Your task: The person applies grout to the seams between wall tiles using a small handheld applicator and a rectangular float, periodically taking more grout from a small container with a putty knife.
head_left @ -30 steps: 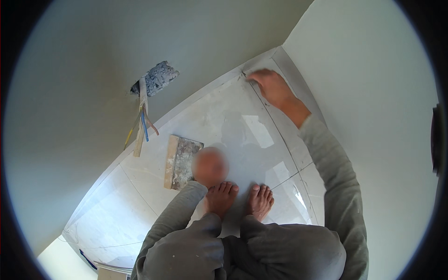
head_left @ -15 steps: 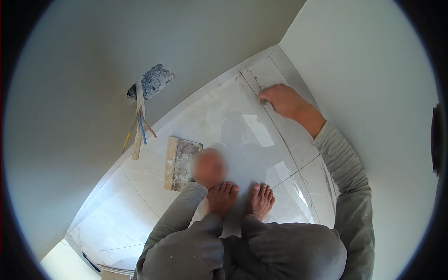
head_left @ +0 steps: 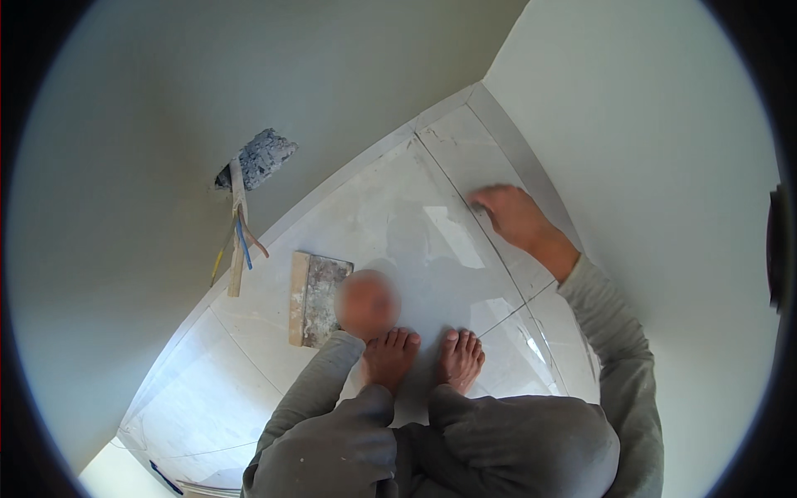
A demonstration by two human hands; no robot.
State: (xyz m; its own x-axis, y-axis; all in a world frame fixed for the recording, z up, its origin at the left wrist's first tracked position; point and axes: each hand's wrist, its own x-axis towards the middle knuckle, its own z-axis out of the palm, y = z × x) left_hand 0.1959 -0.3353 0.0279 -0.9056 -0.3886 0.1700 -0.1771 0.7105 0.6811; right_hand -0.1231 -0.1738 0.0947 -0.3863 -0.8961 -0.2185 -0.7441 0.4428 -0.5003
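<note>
My right hand [head_left: 513, 217] is down on the pale floor tiles, beside a dark joint line [head_left: 506, 264]. Its fingers are curled together, slightly blurred, and a small greyish thing seems to be at their tips; I cannot make it out. A round smear covers my left hand [head_left: 368, 305], so its fingers do not show. Right beside it, on its left, is a flat, wide-bladed tool [head_left: 325, 299] with a stained grey face and a pale wood-coloured strip [head_left: 297, 299] along one edge. Whether my left hand grips this tool cannot be seen.
My bare feet [head_left: 423, 361] stand on glossy tiles [head_left: 241, 390]. At the left wall [head_left: 124, 149], a rough hole [head_left: 267, 156] has a pale conduit with loose coloured wires [head_left: 242, 236]. A skirting strip [head_left: 527, 158] runs along the right wall [head_left: 647, 149].
My right hand has slid a little toward me along the joint, away from the corner. Dark smears near the joint's far end look fainter. The view has shifted slightly.
</note>
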